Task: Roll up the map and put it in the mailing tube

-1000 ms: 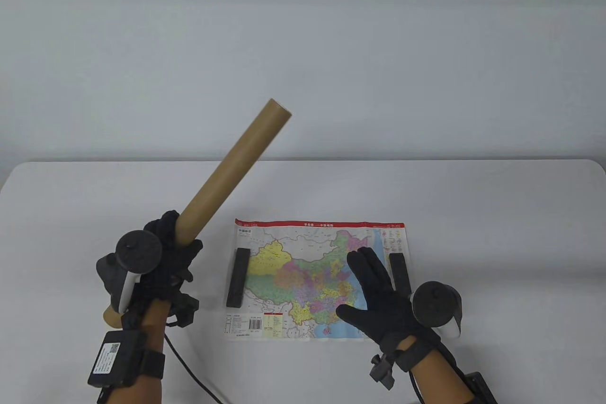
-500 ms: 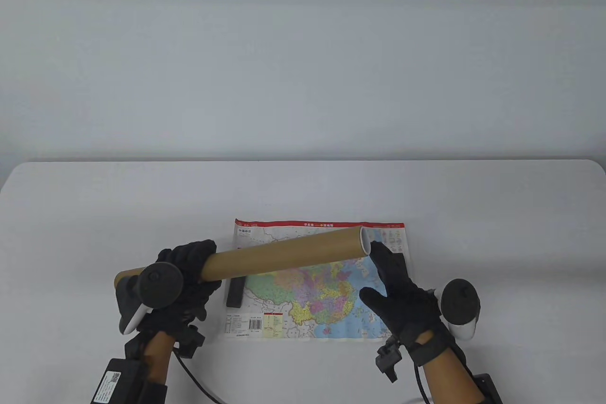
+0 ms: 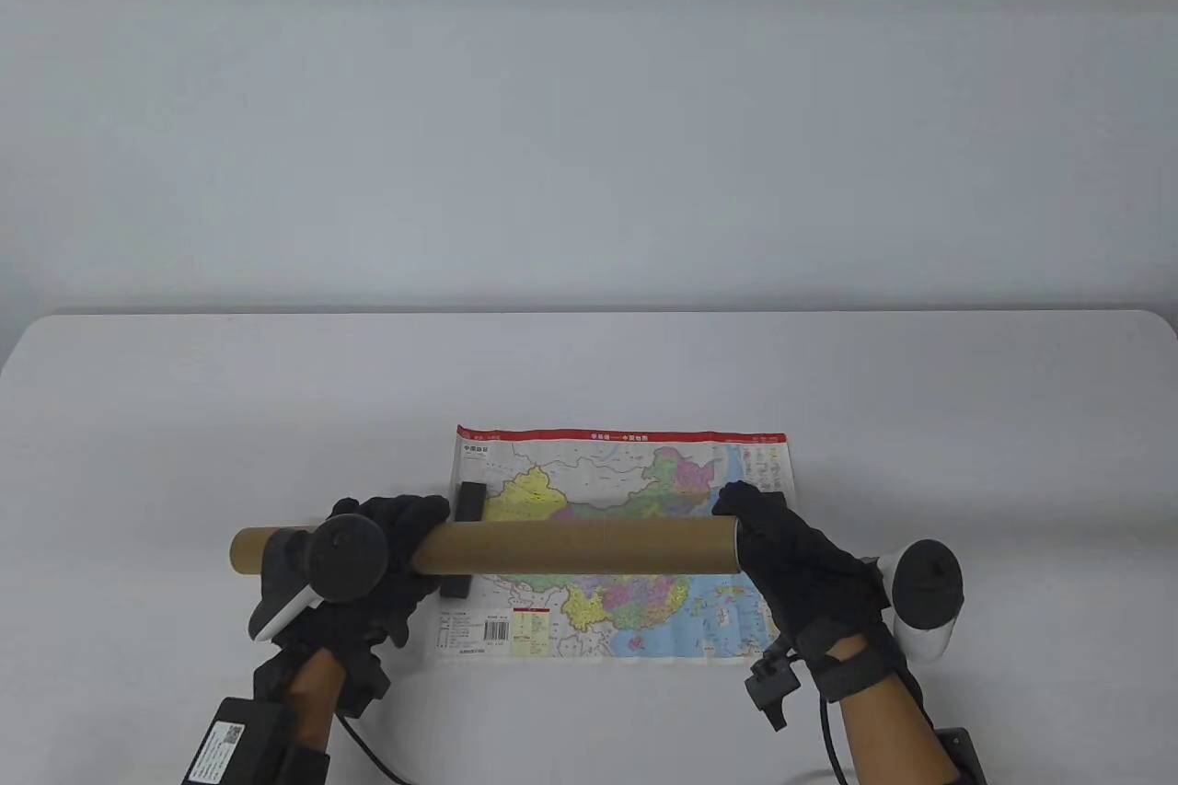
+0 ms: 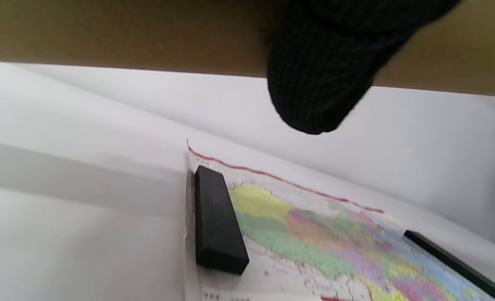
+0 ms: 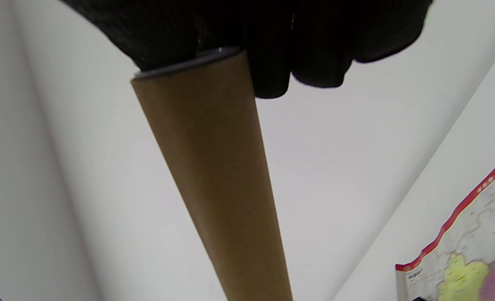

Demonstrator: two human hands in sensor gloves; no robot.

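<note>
- table (image 3: 184, 417): white, smooth, matte, rounded corners; spreads under both hands; looks slick, so I'd guess paper skates on it
- map (image 3: 598, 490): flat printed sheet lying below the hands, between them, red strip along the far edge; looks thin, floppy and easy to crease; I'd start the roll from a short edge with both hands
- mailing tube (image 3: 571, 546): plain brown cardboard cylinder, held level above the map; probably light, stiff and dentable if squeezed; best taken around the body near each end
- left hand (image 3: 386, 546): black knit glove, wrapped around the tube toward its left end
- right hand (image 3: 791, 555): fingers closed over the tube's right end and its dark cap edge
- black bars (image 4: 218, 221): two matte rectangular blocks sitting on the map, one beside each hand; probably weights; they'd need lifting off before rolling
</note>
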